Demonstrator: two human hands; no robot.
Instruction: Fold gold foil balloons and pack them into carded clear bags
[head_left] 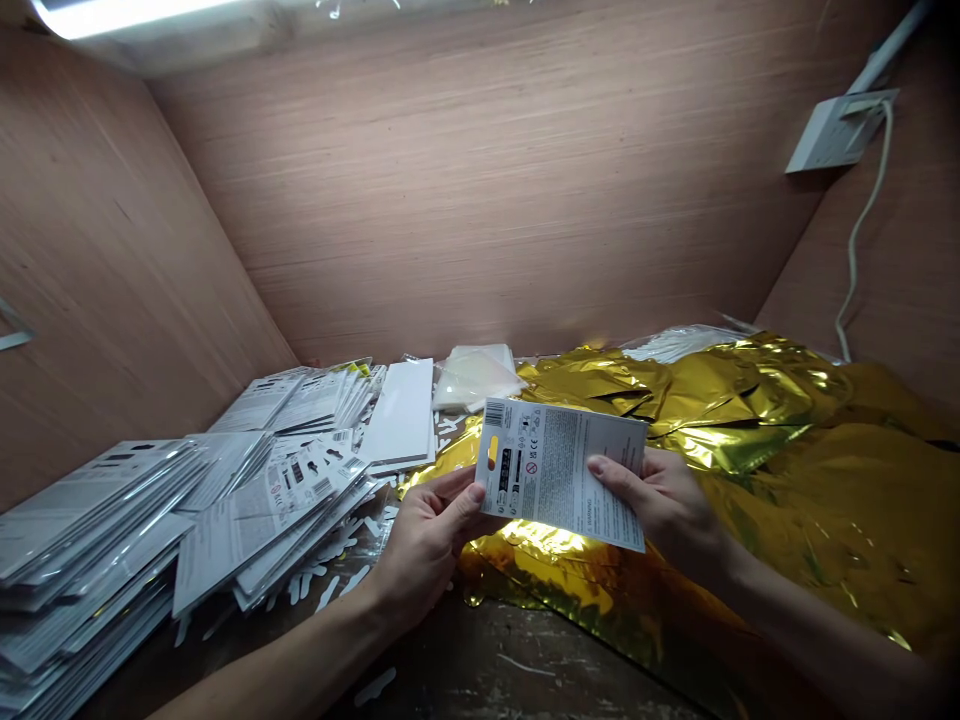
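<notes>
Printed card [559,475], at five o'clock from centre, gripped at opposite ends by thumb and fingers of left hand [426,535] and right hand [675,510]. Gold foil [765,480] lies at four o'clock, stacked cards [82,520] at eight.

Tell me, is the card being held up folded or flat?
Flat: the printed packaging card has straight outer edges, and no fold line shows across its visible face.
</notes>
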